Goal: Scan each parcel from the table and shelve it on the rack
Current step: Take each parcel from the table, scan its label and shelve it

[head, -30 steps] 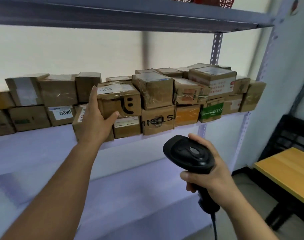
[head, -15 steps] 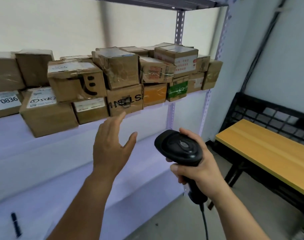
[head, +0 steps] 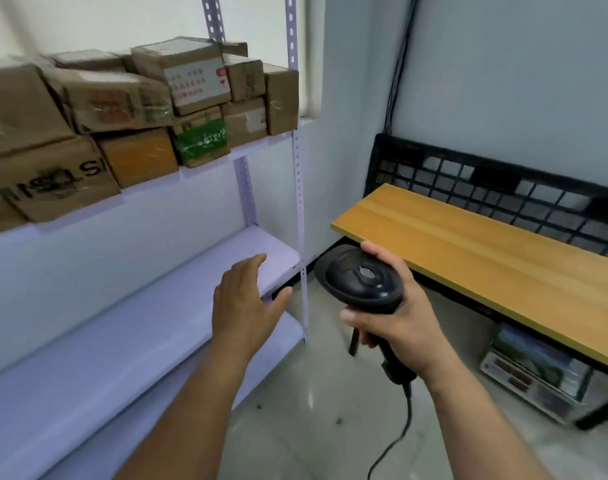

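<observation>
Several taped cardboard parcels (head: 136, 109) are stacked two high on the pale purple rack (head: 205, 161) at the upper left. My left hand (head: 245, 306) hovers open and empty over the rack's lower shelf (head: 129, 327), fingers spread and relaxed. My right hand (head: 396, 315) grips the handle of a black barcode scanner (head: 359, 278), whose head faces up toward me and whose cable (head: 396, 434) trails down to the floor. The wooden table (head: 486, 258) stands to the right, and the part in view bears no parcels.
A black wire mesh panel (head: 503, 188) runs behind the table against the wall. Under the table sits a weighing scale (head: 534, 375). The rack's upright post (head: 301, 209) stands between the shelves and the table. Glossy floor (head: 316, 410) lies below.
The view has swung right and down, from the parcels toward the table. My left hand left the shelved parcel and dropped, open, to the lower shelf. The scanner stays in my right hand.
</observation>
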Tool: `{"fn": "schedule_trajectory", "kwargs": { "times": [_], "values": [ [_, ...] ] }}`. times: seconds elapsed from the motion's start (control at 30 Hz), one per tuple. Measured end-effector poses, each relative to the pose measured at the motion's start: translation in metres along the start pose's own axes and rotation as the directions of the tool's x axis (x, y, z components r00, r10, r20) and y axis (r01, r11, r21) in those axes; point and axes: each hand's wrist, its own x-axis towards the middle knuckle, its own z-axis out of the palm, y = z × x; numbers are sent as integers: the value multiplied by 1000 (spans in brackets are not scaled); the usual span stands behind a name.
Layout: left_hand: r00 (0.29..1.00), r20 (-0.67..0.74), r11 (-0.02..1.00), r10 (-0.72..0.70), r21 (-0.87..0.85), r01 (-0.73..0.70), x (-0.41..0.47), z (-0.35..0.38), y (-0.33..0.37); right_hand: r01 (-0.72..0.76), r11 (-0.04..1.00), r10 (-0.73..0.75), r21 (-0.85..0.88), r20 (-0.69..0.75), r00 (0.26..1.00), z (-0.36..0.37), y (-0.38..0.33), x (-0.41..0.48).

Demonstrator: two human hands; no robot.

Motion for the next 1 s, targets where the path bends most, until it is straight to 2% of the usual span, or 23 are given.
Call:
{"fn": "schedule_trajectory", "kwargs": {
  "times": [0.27,0.53,0.83,1.0],
  "values": [
    [975,133,984,180,-17,-180,-7,107,124,33,997,-41,-66,-129,991,-135,4,-29],
    [939,242,970,243,-83,-229,-33,202,227,-25,990,-15,-140,-281,960,-256,1,-78],
    [814,395,905,426,-182,-385,-53,280,320,-89,982,-15,-165,-544,839,-348,-5,-142],
    [736,455,865,502,-270,-423,-63,324,366,-138,976,-2,-167,-647,762,-391,-4,-167]
  ]
}}
